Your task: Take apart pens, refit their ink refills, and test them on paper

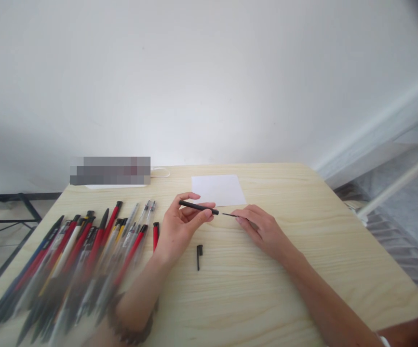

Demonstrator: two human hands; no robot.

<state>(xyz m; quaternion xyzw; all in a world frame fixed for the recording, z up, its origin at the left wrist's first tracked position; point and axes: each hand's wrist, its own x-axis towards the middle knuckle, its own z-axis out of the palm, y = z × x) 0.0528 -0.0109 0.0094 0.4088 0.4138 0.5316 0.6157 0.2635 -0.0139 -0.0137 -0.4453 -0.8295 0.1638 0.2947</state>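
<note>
Above the table's middle, my left hand (183,224) is closed around a slim black pen barrel (198,207), its end pointing right. Thumb and fingers of my right hand (261,226) pinch a thin dark pen refill (229,215). The refill's tip is close to the barrel's right end, with a small gap between them. Most of the refill is hidden in the right hand. A small black piece with a narrow stem (199,257), perhaps a pen cap with a clip, lies on the table below the hands. A white sheet of paper (218,190) lies behind them.
Many pens, red, clear, black and yellow, lie in a pile (74,260) at the left, partly blurred. A red pen (155,233) shows beside my left wrist. A pixelated item (111,171) sits at the back left of the wooden table (288,185), near a white wall.
</note>
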